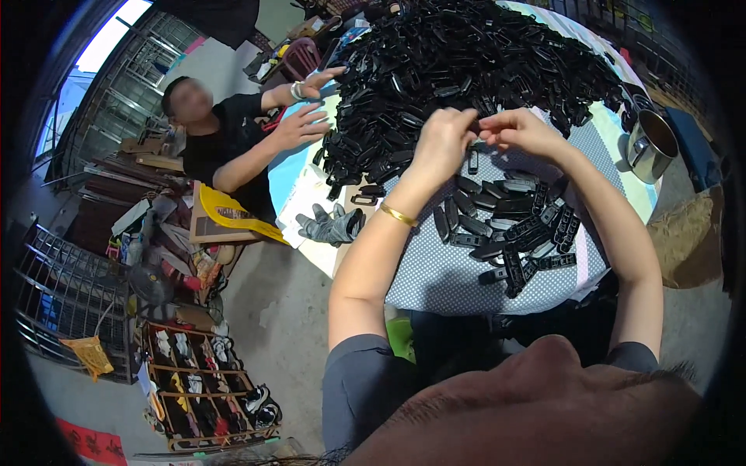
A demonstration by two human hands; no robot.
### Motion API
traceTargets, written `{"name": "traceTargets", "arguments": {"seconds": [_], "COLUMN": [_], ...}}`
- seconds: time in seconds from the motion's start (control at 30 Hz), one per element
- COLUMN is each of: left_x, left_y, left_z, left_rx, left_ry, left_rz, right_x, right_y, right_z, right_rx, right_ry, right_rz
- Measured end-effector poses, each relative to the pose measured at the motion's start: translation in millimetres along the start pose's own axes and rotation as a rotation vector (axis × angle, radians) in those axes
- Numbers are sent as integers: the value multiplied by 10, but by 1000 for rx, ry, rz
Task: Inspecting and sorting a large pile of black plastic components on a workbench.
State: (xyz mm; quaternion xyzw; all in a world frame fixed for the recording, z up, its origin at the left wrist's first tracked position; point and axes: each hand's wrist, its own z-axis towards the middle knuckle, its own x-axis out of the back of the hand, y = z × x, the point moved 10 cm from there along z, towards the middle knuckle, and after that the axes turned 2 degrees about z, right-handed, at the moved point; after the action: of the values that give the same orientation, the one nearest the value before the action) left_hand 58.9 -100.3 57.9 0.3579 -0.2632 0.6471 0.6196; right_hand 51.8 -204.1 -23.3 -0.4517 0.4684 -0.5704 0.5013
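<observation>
My left hand [445, 141], with a gold bracelet [399, 215] on its wrist, is closed, its fingers pinched together. Close beside it, my right hand [524, 132] also pinches with thumb and forefinger. The fingertips of both hands nearly meet; a small dark bit shows there, but I cannot make out what they hold. Under and beyond them spreads a large heap of black plastic parts [458, 58], long and frame-like. Between my forearms lies a smaller group of similar black parts [505, 206] on a dotted grey cloth [435, 272]. A single part [473, 161] sits just below my hands.
A co-worker [233, 140] at the left reaches both hands toward the heap. Grey gloves [330, 225] lie at the table's left edge. A metal pot [651, 147] stands at the right edge. A shoe rack [206, 388] is on the floor, lower left.
</observation>
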Motion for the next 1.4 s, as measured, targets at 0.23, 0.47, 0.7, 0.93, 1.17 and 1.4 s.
{"name": "traceTargets", "arguments": {"seconds": [0.23,0.47,0.7,0.93,1.17,1.4], "left_x": [-576,-794,-884,-863,-751,-696], "left_y": [-720,-564,-265,-235,-376,-394], "left_z": [-268,-358,-256,-251,-243,-261], "left_rx": [742,906,664,673,654,670], "left_ry": [-34,2,-128,-65,145,146], "left_rz": [-922,-1324,-1298,-1355,-1342,-1233], "right_x": [-682,-51,325,359,251,203], "right_y": [-261,-305,-306,-223,-47,12], "right_z": [-145,-258,-252,-305,-289,-266], "right_rx": [482,290,72,38,-74,-127], "right_ry": [-270,186,212,328,270,226], "right_rz": [-940,-772,-4,313,247,128]}}
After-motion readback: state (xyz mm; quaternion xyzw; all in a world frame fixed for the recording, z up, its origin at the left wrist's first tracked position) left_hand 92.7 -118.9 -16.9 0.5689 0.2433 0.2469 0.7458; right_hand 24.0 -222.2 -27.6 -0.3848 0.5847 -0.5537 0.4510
